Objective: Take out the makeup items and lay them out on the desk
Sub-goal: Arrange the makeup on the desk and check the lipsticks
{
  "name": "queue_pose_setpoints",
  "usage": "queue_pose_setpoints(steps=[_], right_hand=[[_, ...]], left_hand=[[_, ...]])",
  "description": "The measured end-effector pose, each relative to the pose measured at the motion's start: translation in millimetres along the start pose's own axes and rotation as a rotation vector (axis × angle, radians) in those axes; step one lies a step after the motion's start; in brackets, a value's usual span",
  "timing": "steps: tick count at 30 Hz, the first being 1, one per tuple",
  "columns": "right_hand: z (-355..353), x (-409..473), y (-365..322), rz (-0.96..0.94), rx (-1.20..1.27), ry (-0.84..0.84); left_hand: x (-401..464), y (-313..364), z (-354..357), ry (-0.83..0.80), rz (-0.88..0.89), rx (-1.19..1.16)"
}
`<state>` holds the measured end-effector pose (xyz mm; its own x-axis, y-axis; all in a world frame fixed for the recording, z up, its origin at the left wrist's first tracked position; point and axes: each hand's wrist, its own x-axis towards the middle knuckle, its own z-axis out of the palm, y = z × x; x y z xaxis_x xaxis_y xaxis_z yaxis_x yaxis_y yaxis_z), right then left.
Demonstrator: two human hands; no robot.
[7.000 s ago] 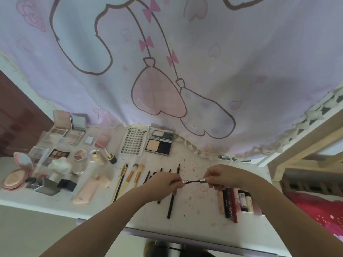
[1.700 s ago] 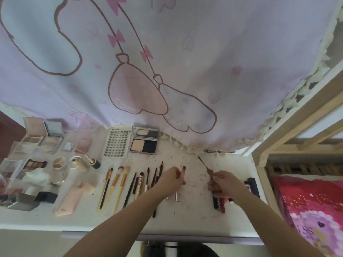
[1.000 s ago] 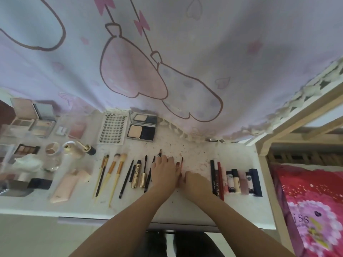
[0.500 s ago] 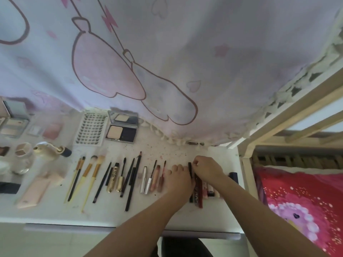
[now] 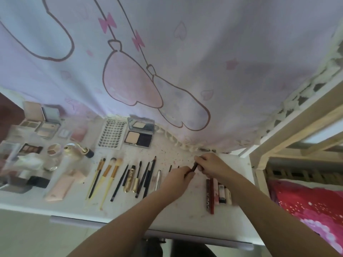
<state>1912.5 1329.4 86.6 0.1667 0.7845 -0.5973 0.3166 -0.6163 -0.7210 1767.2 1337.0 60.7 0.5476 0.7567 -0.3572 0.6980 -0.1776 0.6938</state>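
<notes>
Dark, slim pencil (image 5: 194,166) sits between your two hands at centre frame, above the white desk (image 5: 185,206). Your left hand (image 5: 178,179) curls its fingers round the pencil's lower end; your right hand (image 5: 210,165) pinches the upper end. Left of your hands, brushes (image 5: 107,175) and thin black liners (image 5: 146,175) lie in a row. Lower right of your hands, lip tubes (image 5: 219,192) lie side by side. Open powder compact (image 5: 139,135) and lash tray (image 5: 112,133) rest at the desk's far edge, under the pink curtain (image 5: 167,62).
</notes>
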Motion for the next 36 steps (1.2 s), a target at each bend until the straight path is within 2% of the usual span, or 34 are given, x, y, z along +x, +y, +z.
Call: queue_pose_setpoints(steps=[2, 5, 9, 12, 16, 19, 20, 23, 28, 31, 36], right_hand=[[2, -4, -1, -0.003, 0.128, 0.032], [-19, -7, -1, 0.044, 0.422, 0.199], [-34, -19, 6, 0.072, 0.489, 0.183], [-12, -30, 15, 0.138, 0.341, 0.113], [33, -25, 33, 0.176, 0.119, 0.176], [56, -19, 45, 0.09, -0.366, 0.293], [61, -19, 48, 0.071, -0.458, 0.337], [72, -19, 52, 0.085, -0.549, 0.419], [81, -11, 56, 0.122, -0.682, 0.363], [85, -6, 56, 0.082, -0.771, 0.325], [71, -5, 52, -0.021, -0.778, 0.289]], left_hand=[[-7, -2, -17, -0.074, -0.014, -0.035], [-22, -14, -29, -0.207, -0.042, -0.051], [-36, -36, -32, -0.189, -0.111, -0.115], [-28, -36, -28, -0.148, -0.124, -0.063], [-9, -24, -12, -0.046, -0.141, 0.03], [0, -19, 2, 0.024, -0.155, 0.056], [1, -19, 5, 0.046, -0.154, 0.108], [5, -20, 13, 0.134, -0.125, 0.304], [13, -27, 23, 0.125, -0.029, 0.548], [17, -32, 24, 0.095, -0.009, 0.612], [21, -40, 21, 0.104, -0.004, 0.613]])
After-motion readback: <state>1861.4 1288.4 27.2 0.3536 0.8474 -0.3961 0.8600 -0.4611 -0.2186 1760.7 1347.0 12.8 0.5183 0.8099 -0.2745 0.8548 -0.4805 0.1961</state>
